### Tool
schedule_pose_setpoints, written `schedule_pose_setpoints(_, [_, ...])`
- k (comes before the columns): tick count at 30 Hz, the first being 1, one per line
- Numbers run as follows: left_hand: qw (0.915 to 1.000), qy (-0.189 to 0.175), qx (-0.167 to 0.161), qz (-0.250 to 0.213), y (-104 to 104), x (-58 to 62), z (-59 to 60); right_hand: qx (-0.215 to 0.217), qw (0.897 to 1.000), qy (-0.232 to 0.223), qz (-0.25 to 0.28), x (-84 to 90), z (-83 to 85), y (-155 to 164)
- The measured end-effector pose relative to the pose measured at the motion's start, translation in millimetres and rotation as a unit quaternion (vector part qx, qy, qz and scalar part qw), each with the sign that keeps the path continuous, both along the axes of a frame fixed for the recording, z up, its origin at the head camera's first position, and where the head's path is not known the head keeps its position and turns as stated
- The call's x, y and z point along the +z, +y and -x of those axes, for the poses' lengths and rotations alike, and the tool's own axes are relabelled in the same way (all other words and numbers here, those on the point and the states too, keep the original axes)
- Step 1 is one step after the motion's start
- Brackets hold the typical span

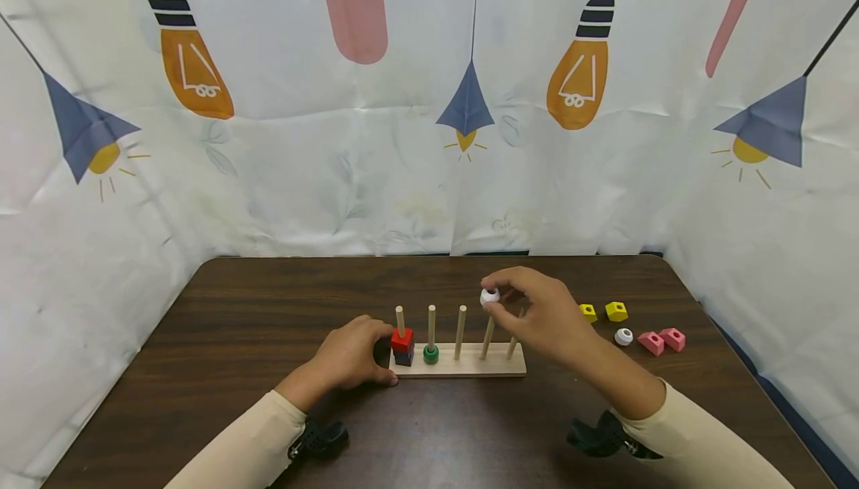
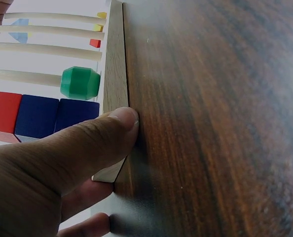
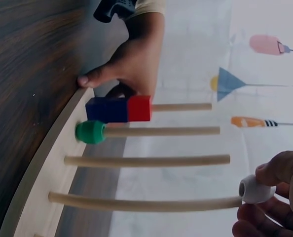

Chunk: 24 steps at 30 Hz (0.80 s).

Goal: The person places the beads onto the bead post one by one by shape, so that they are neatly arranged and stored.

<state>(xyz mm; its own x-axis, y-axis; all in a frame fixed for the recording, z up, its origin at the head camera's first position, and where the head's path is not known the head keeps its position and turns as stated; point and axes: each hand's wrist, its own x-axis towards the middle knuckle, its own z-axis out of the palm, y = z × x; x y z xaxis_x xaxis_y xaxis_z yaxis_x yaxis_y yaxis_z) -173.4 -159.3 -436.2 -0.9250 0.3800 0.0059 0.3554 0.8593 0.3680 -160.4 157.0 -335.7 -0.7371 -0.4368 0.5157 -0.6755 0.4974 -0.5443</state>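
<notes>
The right hand [image 1: 546, 317] pinches a small white bead [image 1: 490, 296] between its fingertips. The bead sits at the 9 o'clock side of that hand, right at the top tip of the fourth peg [image 1: 488, 336] from the left. In the right wrist view the bead [image 3: 255, 189] touches the end of that peg [image 3: 146, 202].

The left hand [image 1: 352, 358] rests on the table [image 1: 235, 325] at the 9 o'clock end of the wooden peg board [image 1: 459, 366]. Its thumb [image 2: 87, 143] presses flat against the edge of the board [image 2: 116, 74]; the fingers are loosely bent and hold nothing.

On the first peg sits a red block [image 1: 403, 339] on top of a blue block [image 1: 403, 357]. On the second peg a green bead [image 1: 431, 354] lies at the bottom. The third peg [image 1: 460, 331] is bare.

At 3 o'clock from the board, apart from it, lie two yellow blocks [image 1: 616, 311], another white bead [image 1: 623, 336] and two pink blocks [image 1: 672, 338]. A curtain with lamp pictures [image 1: 470, 109] hangs behind the table.
</notes>
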Motion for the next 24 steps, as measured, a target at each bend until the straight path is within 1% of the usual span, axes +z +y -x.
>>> schedule_pose_setpoints(11, [1.0, 0.0, -0.005, -0.005, 0, 0.8, -0.2, 0.02, 1.0, -0.019, 0.012, 0.4, -1.0, -16])
schedule_pose_setpoints(16, [1.0, 0.001, -0.006, -0.004, 0, 0.8, 0.0, 0.021, 0.999, -0.03, 0.012, 1.2, -2.4, -24])
schedule_pose_setpoints(24, [1.0, 0.004, -0.007, -0.006, 0, 1.4, -0.3, 0.02, 0.999, -0.036, 0.009, 0.4, -3.6, -36])
